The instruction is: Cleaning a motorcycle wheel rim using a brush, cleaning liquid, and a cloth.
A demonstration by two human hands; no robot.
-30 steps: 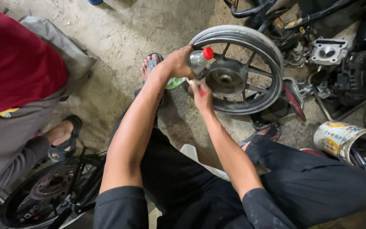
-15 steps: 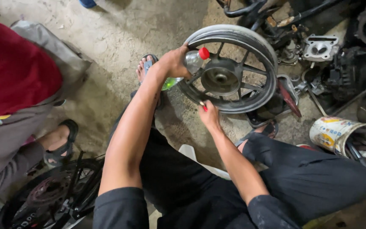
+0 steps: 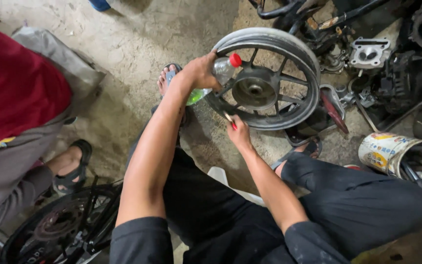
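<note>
Since half a second ago the right hand (image 3: 239, 133) has dropped a little off the lower rim of the grey alloy motorcycle wheel (image 3: 269, 78) and now sits just below it, fingers pinched narrow around a small red-tipped tool whose kind is too small to tell, so work on the rim's lower edge looks paused or shifting along. Farther out, the left hand (image 3: 199, 73) is wrapped closed around a clear plastic bottle (image 3: 216, 78) with a red cap and green liquid, pressed against the wheel's left rim, which stands upright on the concrete floor (image 3: 133, 44) between the person's sandalled feet.
</note>
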